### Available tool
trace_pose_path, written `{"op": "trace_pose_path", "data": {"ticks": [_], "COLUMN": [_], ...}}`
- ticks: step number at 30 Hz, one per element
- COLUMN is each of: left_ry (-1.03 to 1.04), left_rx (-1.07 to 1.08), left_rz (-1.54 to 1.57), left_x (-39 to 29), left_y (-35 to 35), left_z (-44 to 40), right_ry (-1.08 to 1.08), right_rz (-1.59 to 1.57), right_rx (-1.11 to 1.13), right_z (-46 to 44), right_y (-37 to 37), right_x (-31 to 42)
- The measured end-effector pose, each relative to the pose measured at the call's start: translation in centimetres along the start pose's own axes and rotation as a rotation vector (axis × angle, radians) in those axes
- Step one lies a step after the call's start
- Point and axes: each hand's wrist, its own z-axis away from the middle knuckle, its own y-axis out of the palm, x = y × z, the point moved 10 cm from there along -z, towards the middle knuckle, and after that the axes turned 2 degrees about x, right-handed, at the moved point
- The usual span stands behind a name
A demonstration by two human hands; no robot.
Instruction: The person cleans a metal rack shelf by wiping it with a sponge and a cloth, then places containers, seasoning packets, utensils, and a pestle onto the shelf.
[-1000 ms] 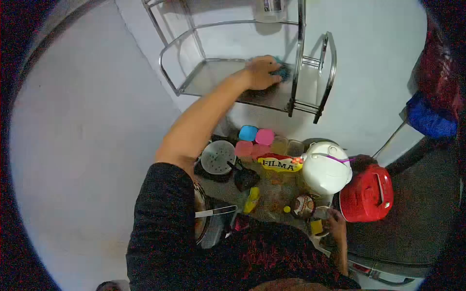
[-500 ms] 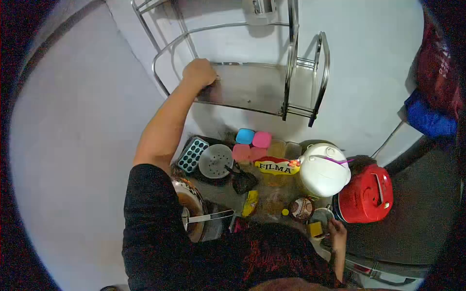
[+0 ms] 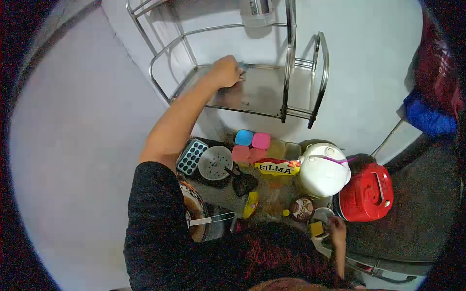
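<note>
We note our left hand point(image 3: 225, 72) clenched on a bluish wad point(image 3: 242, 68) near the shelf's point(image 3: 268, 92) back edge; our right hand's point(image 3: 337, 230) grip we cannot tell.

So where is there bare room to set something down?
On the shelf, between the left hand and the post to its right, bar small specks; also the dark surface right of the red container. Crowded: the counter from the perforated bowl to the white cooker.
</note>
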Motion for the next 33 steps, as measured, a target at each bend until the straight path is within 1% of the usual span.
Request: {"op": "trace_pose_path", "data": {"ticks": [1, 2, 3, 4, 5, 10, 13, 14, 16, 17, 18, 20, 21, 24, 25, 27, 28, 29, 30, 31, 32, 33], "left_ry": [0.112, 0.223, 0.231, 0.452, 0.673, 0.704, 0.544, 0.549, 0.588, 0.609, 0.624, 0.318, 0.329, 0.418, 0.425, 0.300, 0.228, 0.156, 0.065, 0.088, 0.116, 0.141], "left_rx": [-0.013, -0.030, -0.038, -0.104, -0.167, -0.271, -0.087, -0.086, -0.050, -0.032, -0.031, 0.285, 0.292, 0.212, 0.210, -0.181, -0.176, -0.165, 0.064, 0.044, -0.051, -0.141], "left_rz": [0.085, 0.168, 0.167, 0.237, 0.307, 0.197, 0.182, 0.181, 0.390, 0.496, 0.497, 0.541, 0.538, 0.271, 0.272, 0.259, 0.194, 0.128, -0.004, 0.000, -0.016, -0.033], "left_x": [-2.0, -4.3, -5.3, -8.1, -10.5, -13.7, -13.4, -13.4, -12.9, -12.7, -12.6, -10.2, -10.0, -9.7, -9.9, -8.9, -9.4, -9.9, -10.1, -10.9, -11.3, -11.6], "left_y": [0.2, -0.4, 0.1, 0.3, 0.4, 0.7, 2.2, 1.9, -0.1, -1.4, -2.6, -1.0, -1.2, -2.5, -2.0, -3.0, -3.5, -4.0, -2.7, -2.5, -2.0, -1.8], "left_z": [0.3, 0.7, 0.0, 0.1, 0.7, -0.4, -1.2, -0.7, 1.8, 2.8, 3.2, 2.5, 2.4, 1.0, 1.1, 1.9, 1.8, 1.7, 1.8, 2.0, 2.2, 2.0], "right_ry": [0.006, 0.132, 0.251, 0.370, 0.368, 0.326, 0.320, 0.317, 0.314, 0.315, 0.287, 0.238, 0.245, 0.250, 0.250, 0.123, 0.048, 0.034, 0.152, 0.271, 0.394, 0.394], "right_rz": [-0.002, -0.082, -0.161, -0.240, -0.242, -0.249, -0.275, -0.284, -0.301, -0.304, -0.260, -0.179, -0.185, -0.042, -0.042, 0.072, 0.130, 0.134, 0.024, -0.091, -0.209, -0.215], "right_rx": [-0.003, 0.012, 0.021, 0.030, 0.021, 0.038, 0.021, 0.001, -0.045, -0.057, -0.047, -0.031, -0.041, -0.052, -0.060, -0.037, -0.043, -0.080, -0.084, -0.083, -0.071, -0.085], "right_z": [0.3, 0.5, 0.3, 0.4, 0.3, 1.1, 2.2, 2.7, 3.9, 4.3, 4.1, 4.2, 4.4, 4.3, 4.5, 4.8, 4.2, 3.9, 4.2, 4.9, 5.5, 5.6], "right_y": [0.3, 1.1, 1.8, 2.3, 2.2, 2.7, 3.0, 3.0, 2.6, 2.3, 2.0, 1.7, 1.5, 1.0, 0.9, 0.6, 0.2, -0.4, -0.2, 0.2, 0.6, 0.3], "right_x": [-0.2, -1.1, -2.0, -3.0, -3.1, -4.6, -6.3, -7.2, -8.8, -8.4, -6.0, -1.6, -1.0, 0.2, 0.2, 1.4, 2.4, 2.8, 2.3, 1.8, 0.9, 1.0]}}
